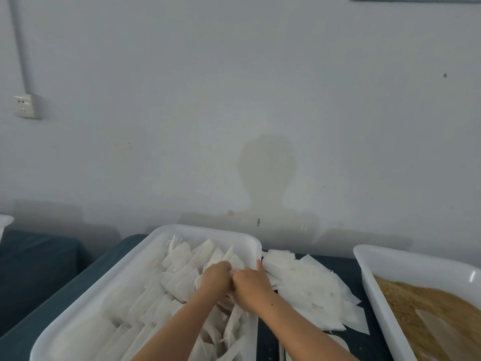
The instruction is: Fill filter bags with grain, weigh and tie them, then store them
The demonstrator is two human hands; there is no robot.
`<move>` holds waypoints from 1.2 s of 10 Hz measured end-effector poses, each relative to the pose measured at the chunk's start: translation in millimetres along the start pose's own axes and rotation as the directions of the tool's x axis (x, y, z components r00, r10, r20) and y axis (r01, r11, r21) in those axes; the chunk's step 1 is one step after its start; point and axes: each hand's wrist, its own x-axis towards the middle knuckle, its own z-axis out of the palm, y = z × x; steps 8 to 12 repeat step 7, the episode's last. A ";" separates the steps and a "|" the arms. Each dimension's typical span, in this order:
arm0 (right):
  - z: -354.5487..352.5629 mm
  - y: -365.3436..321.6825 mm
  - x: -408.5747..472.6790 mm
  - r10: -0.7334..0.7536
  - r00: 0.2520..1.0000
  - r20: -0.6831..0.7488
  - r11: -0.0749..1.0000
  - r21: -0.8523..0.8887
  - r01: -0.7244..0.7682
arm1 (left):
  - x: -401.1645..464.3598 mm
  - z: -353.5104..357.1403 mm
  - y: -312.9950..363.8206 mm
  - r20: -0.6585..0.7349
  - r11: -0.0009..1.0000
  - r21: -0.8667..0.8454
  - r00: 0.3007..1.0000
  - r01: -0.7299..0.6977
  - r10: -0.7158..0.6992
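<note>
Both hands meet knuckle to knuckle over a white tray: the left hand and the right hand have their fingers curled down into the filter bags, apparently gripping one between them, though which bag is hidden under the fingers. Beneath and ahead of the hands, the white tray is packed with standing bags. Just right of the right hand, a loose pile of flat empty bags lies on the dark table. Farther right, a second tray holds brown grain.
</note>
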 end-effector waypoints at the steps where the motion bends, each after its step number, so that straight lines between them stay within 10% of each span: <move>1: -0.5 0.2 0.2 0.019 0.996 0.090 0.999 0.028 -0.022 | 4.4 -4.6 -0.2 0.007 0.994 0.111 1.000 -0.016 0.015; 4: 1.9 -3.0 0.9 0.010 0.982 0.189 0.999 -0.044 -0.002 | 9.0 10.2 -15.0 -0.145 0.959 -0.282 0.986 0.041 -0.085; 6: -2.0 -0.7 -15.2 0.096 0.995 0.001 0.936 0.341 -0.090 | 4.7 -9.9 -19.0 -0.239 0.878 -0.478 0.959 0.022 -0.154; 7: -4.6 9.2 -43.3 0.182 0.971 -0.154 0.780 0.623 -0.048 | -6.8 -32.6 -11.1 -0.275 0.877 -0.475 0.959 -0.072 -0.071; 12: -4.6 9.2 -43.3 0.182 0.971 -0.154 0.780 0.623 -0.048 | -6.8 -32.6 -11.1 -0.275 0.877 -0.475 0.959 -0.072 -0.071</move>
